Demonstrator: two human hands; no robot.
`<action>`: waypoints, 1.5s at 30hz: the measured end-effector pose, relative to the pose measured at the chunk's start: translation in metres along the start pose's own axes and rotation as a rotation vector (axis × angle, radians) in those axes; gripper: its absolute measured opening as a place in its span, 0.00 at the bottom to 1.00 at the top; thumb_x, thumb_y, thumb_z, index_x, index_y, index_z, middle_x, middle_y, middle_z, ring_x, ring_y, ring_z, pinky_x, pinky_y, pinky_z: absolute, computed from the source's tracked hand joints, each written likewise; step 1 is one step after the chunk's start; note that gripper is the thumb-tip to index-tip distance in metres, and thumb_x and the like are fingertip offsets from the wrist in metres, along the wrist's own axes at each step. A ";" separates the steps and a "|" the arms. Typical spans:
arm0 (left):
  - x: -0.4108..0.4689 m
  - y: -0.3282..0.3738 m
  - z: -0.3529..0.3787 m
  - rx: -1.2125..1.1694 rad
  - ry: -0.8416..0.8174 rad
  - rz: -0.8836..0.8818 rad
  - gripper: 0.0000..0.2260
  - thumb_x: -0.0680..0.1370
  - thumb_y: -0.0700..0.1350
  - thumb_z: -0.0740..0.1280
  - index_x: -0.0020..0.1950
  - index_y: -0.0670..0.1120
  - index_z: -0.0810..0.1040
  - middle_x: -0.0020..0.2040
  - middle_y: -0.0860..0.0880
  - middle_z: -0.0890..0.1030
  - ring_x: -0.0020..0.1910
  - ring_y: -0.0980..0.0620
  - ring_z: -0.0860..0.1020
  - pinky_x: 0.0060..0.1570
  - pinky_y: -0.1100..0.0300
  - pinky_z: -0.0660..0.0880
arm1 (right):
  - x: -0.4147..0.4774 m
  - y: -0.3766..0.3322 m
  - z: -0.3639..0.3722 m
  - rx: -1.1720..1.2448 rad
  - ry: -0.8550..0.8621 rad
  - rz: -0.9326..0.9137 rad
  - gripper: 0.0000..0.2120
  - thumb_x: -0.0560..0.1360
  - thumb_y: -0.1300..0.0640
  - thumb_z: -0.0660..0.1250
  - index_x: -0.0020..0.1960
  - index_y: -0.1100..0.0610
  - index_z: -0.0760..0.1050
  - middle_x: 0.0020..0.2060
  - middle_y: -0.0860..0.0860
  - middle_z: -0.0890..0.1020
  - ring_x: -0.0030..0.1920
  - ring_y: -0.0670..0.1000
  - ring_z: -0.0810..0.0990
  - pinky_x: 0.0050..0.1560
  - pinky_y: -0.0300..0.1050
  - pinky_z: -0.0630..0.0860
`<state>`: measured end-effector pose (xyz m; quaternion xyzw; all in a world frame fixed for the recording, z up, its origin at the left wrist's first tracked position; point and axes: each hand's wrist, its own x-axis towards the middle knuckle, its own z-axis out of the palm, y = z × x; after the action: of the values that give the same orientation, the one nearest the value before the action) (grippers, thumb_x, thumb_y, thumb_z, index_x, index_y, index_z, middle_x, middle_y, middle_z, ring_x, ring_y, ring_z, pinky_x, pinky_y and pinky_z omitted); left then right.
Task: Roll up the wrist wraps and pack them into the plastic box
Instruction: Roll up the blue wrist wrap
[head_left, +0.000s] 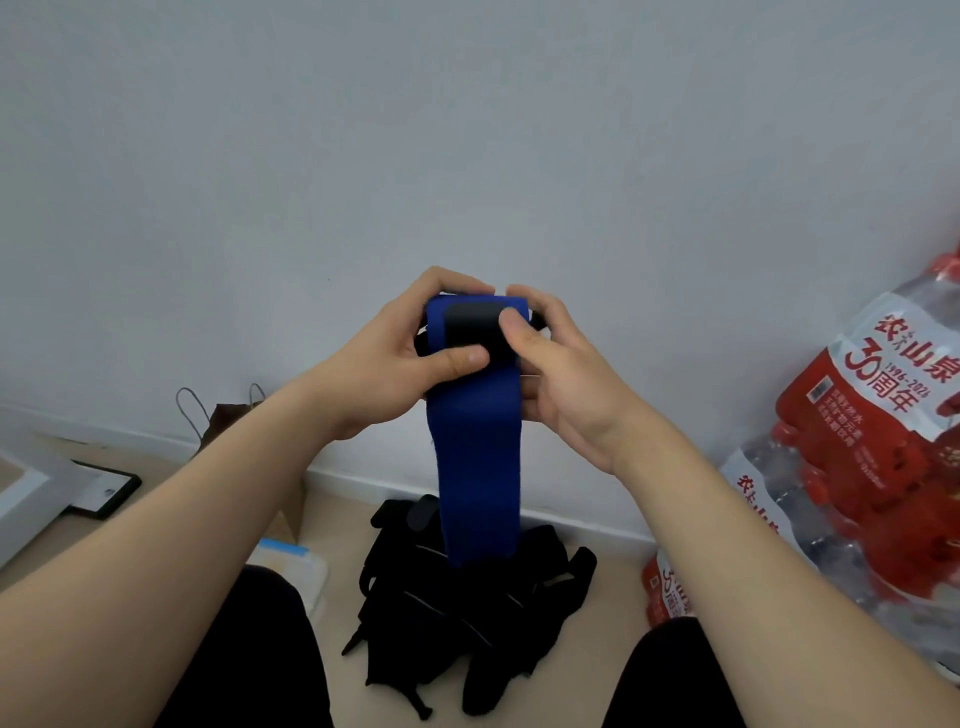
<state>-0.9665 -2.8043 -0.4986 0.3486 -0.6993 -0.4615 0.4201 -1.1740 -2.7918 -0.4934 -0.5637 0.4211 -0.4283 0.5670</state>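
Observation:
I hold a blue wrist wrap (475, 457) up in front of the wall, its top end curled over with a black fastening patch showing and its long tail hanging straight down. My left hand (395, 358) grips the rolled top from the left, thumb pressed on the patch. My right hand (561, 374) grips it from the right, thumb on the patch's upper corner. On the floor below lies a pile of black wrist wraps (467, 608). A clear plastic box (306, 571) with a blue-trimmed rim sits at lower left, partly hidden behind my left arm.
Shrink-wrapped packs of red-labelled water bottles (872, 467) are stacked at the right against the wall. A brown paper bag (228, 415) stands at the left near the skirting. A white-framed board and a dark flat item (106, 491) lie far left. My black-clad knees fill the bottom edge.

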 end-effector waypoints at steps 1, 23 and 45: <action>0.000 -0.001 0.001 0.041 -0.018 0.016 0.20 0.82 0.35 0.73 0.71 0.51 0.76 0.63 0.49 0.83 0.60 0.48 0.84 0.53 0.56 0.84 | 0.000 0.001 0.001 0.011 0.001 0.030 0.18 0.87 0.40 0.63 0.73 0.44 0.72 0.65 0.52 0.85 0.60 0.57 0.88 0.61 0.62 0.85; -0.004 0.009 0.022 -0.033 -0.081 -0.121 0.23 0.85 0.43 0.71 0.75 0.57 0.64 0.65 0.49 0.82 0.60 0.49 0.85 0.59 0.54 0.83 | 0.009 0.004 0.018 0.375 0.232 0.066 0.30 0.85 0.34 0.58 0.78 0.54 0.66 0.66 0.64 0.82 0.56 0.62 0.86 0.55 0.58 0.81; -0.007 0.003 0.002 -0.093 0.026 -0.175 0.18 0.82 0.55 0.73 0.70 0.53 0.75 0.62 0.51 0.85 0.60 0.50 0.86 0.53 0.49 0.86 | 0.003 0.006 0.009 -0.333 0.060 -0.250 0.08 0.87 0.42 0.60 0.62 0.42 0.65 0.54 0.48 0.79 0.41 0.49 0.86 0.34 0.54 0.83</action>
<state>-0.9661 -2.7963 -0.4981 0.3944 -0.6383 -0.5239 0.4031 -1.1648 -2.7926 -0.4992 -0.6847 0.4293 -0.4363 0.3956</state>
